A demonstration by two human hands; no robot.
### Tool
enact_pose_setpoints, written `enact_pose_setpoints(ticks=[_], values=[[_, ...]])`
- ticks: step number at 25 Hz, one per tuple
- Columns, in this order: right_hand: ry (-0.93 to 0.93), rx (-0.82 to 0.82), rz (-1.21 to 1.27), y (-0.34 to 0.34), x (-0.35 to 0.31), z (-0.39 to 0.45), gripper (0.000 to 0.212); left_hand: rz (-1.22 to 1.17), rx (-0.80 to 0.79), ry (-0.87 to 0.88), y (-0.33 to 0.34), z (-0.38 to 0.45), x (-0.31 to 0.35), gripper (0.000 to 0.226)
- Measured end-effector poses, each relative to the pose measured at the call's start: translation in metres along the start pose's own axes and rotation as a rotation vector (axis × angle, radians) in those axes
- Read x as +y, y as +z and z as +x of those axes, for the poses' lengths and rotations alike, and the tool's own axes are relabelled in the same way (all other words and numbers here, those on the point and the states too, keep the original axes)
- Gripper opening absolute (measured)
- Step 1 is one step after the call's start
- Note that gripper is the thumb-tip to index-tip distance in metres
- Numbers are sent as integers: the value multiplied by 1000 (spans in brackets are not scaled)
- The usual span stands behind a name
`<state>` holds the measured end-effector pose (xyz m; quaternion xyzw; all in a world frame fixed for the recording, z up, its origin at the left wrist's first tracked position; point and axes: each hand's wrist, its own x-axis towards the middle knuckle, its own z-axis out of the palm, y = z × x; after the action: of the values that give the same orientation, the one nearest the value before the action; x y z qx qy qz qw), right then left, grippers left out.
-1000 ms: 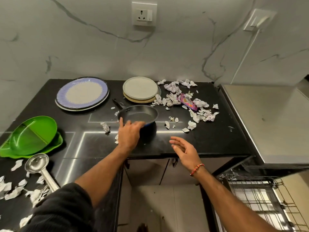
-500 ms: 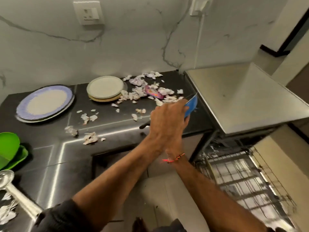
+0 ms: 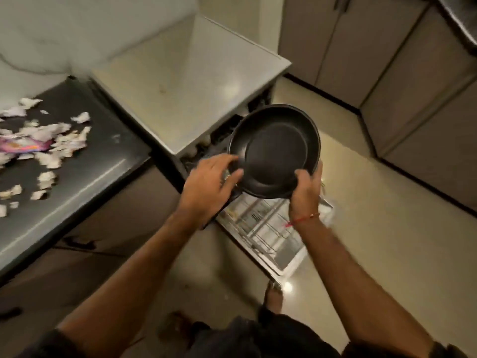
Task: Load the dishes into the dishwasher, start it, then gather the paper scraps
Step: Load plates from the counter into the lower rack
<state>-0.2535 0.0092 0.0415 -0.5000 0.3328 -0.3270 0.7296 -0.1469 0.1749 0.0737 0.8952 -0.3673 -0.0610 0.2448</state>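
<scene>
A black frying pan [image 3: 275, 148] is held tilted in the air above the open dishwasher's pulled-out wire rack [image 3: 263, 228]. My left hand [image 3: 209, 184] grips the pan's left rim near the handle. My right hand [image 3: 305, 188] holds the lower right rim, thumb curled over the edge. The dishwasher [image 3: 191, 83] has a pale flat top. Torn paper scraps [image 3: 51, 140] lie scattered on the dark counter [image 3: 85, 182] at the left, with a pink wrapper [image 3: 23, 146] among them.
Brown cabinet doors [image 3: 387, 60] line the right side across a pale tiled floor [image 3: 374, 215]. Drawers sit under the counter at the left. My feet show at the bottom, close to the rack's front edge.
The pan left the counter and now hangs over the dishwasher rack, held by both hands. My view swung right and down; the plates and green tray are out of sight.
</scene>
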Motion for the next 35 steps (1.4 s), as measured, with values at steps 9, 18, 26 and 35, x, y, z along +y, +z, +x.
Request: enact_pose_setpoints(ticks=[9, 18, 26, 35], values=[[413, 296, -110, -174, 68, 119, 54, -116, -554, -117, 229, 0, 6, 59], [650, 126, -340, -229, 299, 207, 62, -86, -586, -376, 453, 18, -84, 42], [664, -21, -453, -210, 412, 273, 66, -101, -552, -540, 554, 32, -143, 39], [496, 81, -458, -212, 396, 239, 76, -279, -496, -530, 555, 25, -149, 50]])
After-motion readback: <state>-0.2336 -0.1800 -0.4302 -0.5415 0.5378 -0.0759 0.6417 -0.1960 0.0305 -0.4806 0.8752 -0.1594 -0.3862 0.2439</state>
